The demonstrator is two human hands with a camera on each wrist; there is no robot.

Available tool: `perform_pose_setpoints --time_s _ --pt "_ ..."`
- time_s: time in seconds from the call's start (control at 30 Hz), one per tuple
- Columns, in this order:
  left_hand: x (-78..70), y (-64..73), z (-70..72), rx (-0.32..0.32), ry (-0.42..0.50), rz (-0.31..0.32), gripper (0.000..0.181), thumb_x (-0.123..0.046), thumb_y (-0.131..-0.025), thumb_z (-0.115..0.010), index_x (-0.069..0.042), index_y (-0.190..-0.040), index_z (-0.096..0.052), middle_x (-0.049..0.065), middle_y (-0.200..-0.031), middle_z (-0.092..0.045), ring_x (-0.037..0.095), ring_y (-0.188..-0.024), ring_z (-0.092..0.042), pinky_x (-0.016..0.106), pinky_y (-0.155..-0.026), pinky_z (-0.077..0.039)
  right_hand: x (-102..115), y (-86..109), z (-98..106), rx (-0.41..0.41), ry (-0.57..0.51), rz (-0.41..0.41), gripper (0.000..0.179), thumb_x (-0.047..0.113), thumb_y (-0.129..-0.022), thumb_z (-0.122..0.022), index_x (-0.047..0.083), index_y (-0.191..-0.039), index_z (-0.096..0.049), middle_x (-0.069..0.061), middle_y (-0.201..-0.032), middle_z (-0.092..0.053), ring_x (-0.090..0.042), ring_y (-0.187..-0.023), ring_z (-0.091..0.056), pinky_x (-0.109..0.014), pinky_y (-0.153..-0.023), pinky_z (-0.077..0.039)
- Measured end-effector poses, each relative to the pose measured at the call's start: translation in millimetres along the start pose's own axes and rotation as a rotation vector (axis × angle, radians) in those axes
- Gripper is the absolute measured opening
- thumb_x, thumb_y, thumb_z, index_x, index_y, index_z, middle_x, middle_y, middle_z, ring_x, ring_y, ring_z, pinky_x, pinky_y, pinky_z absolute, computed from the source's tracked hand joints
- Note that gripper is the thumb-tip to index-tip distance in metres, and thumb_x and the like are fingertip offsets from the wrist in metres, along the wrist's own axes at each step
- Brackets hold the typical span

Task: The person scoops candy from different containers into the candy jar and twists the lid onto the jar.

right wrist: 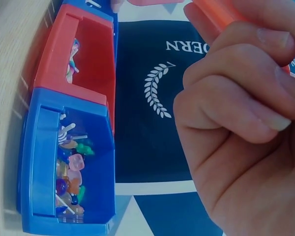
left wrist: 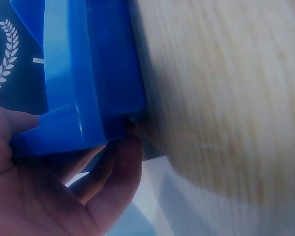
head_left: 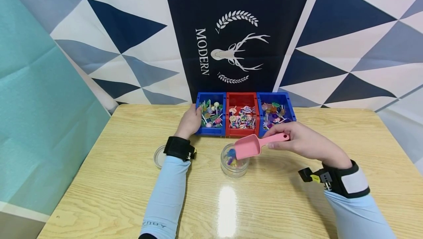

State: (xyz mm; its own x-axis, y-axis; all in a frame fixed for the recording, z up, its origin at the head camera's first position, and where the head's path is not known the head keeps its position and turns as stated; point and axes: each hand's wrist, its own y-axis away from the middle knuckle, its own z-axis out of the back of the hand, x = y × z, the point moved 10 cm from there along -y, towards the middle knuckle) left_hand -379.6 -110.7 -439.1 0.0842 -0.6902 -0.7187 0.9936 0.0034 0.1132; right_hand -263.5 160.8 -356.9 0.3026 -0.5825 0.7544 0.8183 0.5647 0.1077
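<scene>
My left hand (head_left: 190, 122) grips the outer side of the left blue bin (head_left: 210, 131), thumb over the rim. In the left wrist view, curled fingers reach around the wall of that blue bin (left wrist: 113, 64). Lollipops and small colourful candies fill it. My right hand (head_left: 305, 140) pinches the handle of a pink scoop (head_left: 247, 146). The scoop's pan is tilted over the mouth of a clear round jar (head_left: 235, 172), hiding part of it. Blue, purple and yellow pieces lie inside the jar. Curled fingers of the right hand (right wrist: 241, 108) show in the right wrist view.
A red bin (head_left: 242, 132) of swirl lollipops adjoins the left bin, with another blue bin (head_left: 289, 109) of mixed candies to its right. A round clear lid (head_left: 158, 157) lies left of the jar, partly behind my left wrist. A patterned backdrop (head_left: 142, 22) stands behind the wooden table (head_left: 115, 187).
</scene>
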Motion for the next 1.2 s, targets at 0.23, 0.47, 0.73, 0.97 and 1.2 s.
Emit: perform_pose_setpoints --time_s 0.23,0.47,0.73,0.97,1.2 --pt "-0.4 -1.4 -0.1 -0.003 0.002 -0.001 0.051 -0.035 -0.11 -0.03 -0.001 -0.148 -0.036 0.019 -0.143 -0.05 0.032 -0.128 -0.051 0.048 -0.107 -0.039 1.1 2.5 3.9 -0.017 0.01 -0.003 0.019 0.018 -0.093 -0.072 0.01 -0.11 -0.072 -0.003 -0.095 -0.064 -0.027 -0.084 -0.053 -0.029 -0.064 -0.046" --pt "-1.3 -0.7 0.6 -0.008 0.004 -0.008 0.049 -0.033 -0.111 -0.031 -0.001 -0.146 -0.038 0.02 -0.139 -0.053 0.031 -0.124 -0.053 0.048 -0.105 -0.041 0.4 7.9 15.3 -0.077 0.051 0.016 0.017 0.022 -0.098 -0.067 0.015 -0.113 -0.071 0.0 -0.098 -0.066 -0.023 -0.09 -0.056 -0.031 -0.07 -0.051" --pt "-1.4 -0.6 0.7 -0.002 0.003 -0.006 0.048 -0.033 -0.111 -0.03 -0.001 -0.145 -0.039 0.02 -0.136 -0.055 0.03 -0.119 -0.055 0.048 -0.103 -0.043 -14.7 11.2 38.5 -0.243 0.103 -0.072 0.029 0.026 -0.101 -0.062 0.011 -0.125 -0.063 -0.01 -0.108 -0.06 -0.027 -0.09 -0.052 -0.033 -0.066 -0.046" --pt "-0.9 -1.2 0.7 -0.001 -0.001 -0.009 0.048 -0.033 -0.111 -0.03 0.0 -0.144 -0.039 0.02 -0.135 -0.055 0.031 -0.117 -0.056 0.048 -0.103 -0.043 -24.6 18.3 66.8 -0.534 0.162 -0.111 0.034 0.029 -0.101 -0.06 0.003 -0.123 -0.062 -0.011 -0.083 -0.06 -0.027 -0.068 -0.049 -0.032 -0.051 -0.033" --pt "1.6 -1.9 -0.2 0.005 0.0 0.001 0.051 -0.035 -0.11 -0.03 -0.001 -0.147 -0.037 0.02 -0.139 -0.052 0.031 -0.122 -0.054 0.048 -0.105 -0.041 -35.5 22.2 78.5 -0.66 0.394 -0.157 0.031 0.019 -0.1 -0.063 -0.005 -0.118 -0.062 -0.009 -0.067 -0.051 -0.025 -0.056 -0.042 -0.035 -0.048 -0.029"
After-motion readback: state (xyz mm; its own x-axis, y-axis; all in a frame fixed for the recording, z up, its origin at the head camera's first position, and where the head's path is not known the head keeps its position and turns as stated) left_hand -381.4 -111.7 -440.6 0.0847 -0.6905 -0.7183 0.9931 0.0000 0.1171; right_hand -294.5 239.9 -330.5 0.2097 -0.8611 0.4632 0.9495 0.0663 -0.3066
